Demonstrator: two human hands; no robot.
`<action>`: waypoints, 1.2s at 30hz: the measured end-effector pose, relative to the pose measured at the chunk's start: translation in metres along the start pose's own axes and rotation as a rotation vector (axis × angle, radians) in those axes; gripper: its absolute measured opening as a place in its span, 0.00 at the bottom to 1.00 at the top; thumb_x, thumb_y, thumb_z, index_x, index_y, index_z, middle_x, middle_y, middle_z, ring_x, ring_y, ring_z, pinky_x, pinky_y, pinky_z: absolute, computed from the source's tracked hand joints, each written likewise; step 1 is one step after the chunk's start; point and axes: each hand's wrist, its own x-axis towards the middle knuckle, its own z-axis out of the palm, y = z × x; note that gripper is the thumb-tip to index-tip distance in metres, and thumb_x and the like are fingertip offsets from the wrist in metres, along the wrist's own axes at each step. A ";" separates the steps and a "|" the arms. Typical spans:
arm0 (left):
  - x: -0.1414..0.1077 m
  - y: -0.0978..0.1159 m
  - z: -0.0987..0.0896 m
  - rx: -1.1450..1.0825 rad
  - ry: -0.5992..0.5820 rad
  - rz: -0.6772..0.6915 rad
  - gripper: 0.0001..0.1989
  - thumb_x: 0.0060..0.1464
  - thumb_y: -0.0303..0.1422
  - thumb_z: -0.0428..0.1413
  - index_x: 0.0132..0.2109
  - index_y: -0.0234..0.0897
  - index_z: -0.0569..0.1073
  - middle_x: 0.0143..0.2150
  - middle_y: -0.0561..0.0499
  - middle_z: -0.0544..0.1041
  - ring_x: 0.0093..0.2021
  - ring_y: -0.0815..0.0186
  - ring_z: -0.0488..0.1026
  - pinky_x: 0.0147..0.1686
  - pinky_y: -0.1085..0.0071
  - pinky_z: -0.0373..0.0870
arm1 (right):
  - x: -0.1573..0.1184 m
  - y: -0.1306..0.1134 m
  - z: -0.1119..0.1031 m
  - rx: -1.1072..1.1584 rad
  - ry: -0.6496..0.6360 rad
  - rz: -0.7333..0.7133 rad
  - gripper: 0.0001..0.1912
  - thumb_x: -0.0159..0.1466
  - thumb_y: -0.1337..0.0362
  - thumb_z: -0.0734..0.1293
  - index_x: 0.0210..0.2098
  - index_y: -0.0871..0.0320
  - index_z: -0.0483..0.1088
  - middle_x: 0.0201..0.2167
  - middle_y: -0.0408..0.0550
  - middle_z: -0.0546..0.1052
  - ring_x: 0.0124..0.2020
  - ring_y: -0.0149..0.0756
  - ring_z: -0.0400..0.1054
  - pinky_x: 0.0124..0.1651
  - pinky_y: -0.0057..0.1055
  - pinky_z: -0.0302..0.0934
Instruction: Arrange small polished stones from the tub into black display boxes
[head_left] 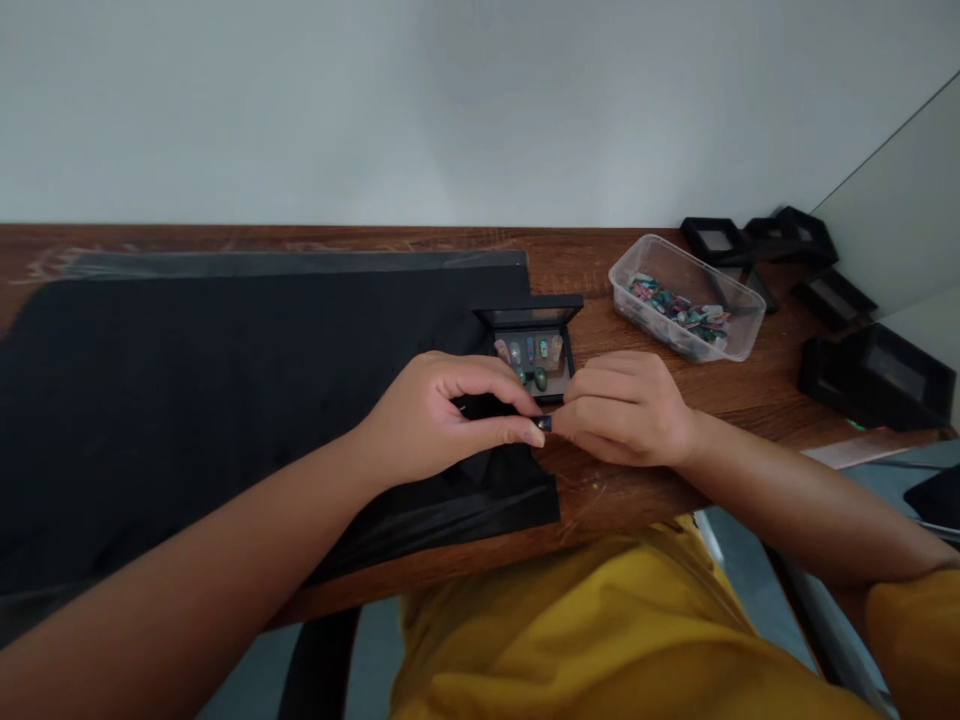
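Note:
My left hand [439,415] pinches a small dark false nail [544,424] between thumb and forefinger, just in front of the display box. At the nail's other end, the fingers of my right hand [626,408] are closed on it too. Behind both hands stands a black display box [568,352] with its windowed lid [529,317] raised. Several decorated false nails [543,348] are set in a row inside, and a dark green false nail [541,379] lies nearer the front. My left fingers hide part of the box.
To the right is a clear plastic tub [739,335] holding many loose false nails [679,308]. Several black windowed boxes [900,375] are piled along the table's right side. A black mat [225,400] covers the left of the wooden table [585,265], against a pale wall.

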 end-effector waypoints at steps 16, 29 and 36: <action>-0.001 0.000 0.002 -0.009 0.040 -0.007 0.13 0.55 0.47 0.70 0.33 0.42 0.83 0.30 0.52 0.85 0.32 0.64 0.82 0.35 0.72 0.78 | 0.001 -0.001 0.002 0.086 0.038 0.042 0.12 0.76 0.64 0.63 0.34 0.56 0.70 0.28 0.42 0.76 0.29 0.29 0.67 0.34 0.27 0.59; 0.000 0.003 0.002 -0.022 0.062 -0.065 0.15 0.53 0.47 0.70 0.32 0.40 0.82 0.30 0.51 0.84 0.32 0.65 0.81 0.37 0.72 0.79 | 0.000 -0.002 0.006 0.065 0.068 0.074 0.07 0.75 0.64 0.64 0.40 0.56 0.71 0.31 0.42 0.76 0.31 0.28 0.69 0.35 0.25 0.62; 0.002 0.005 0.001 -0.102 0.073 -0.072 0.13 0.54 0.43 0.71 0.30 0.39 0.81 0.30 0.51 0.84 0.32 0.66 0.80 0.37 0.73 0.78 | 0.003 -0.004 0.008 0.140 0.160 0.098 0.03 0.71 0.66 0.69 0.45 0.58 0.73 0.34 0.44 0.78 0.33 0.28 0.72 0.37 0.24 0.66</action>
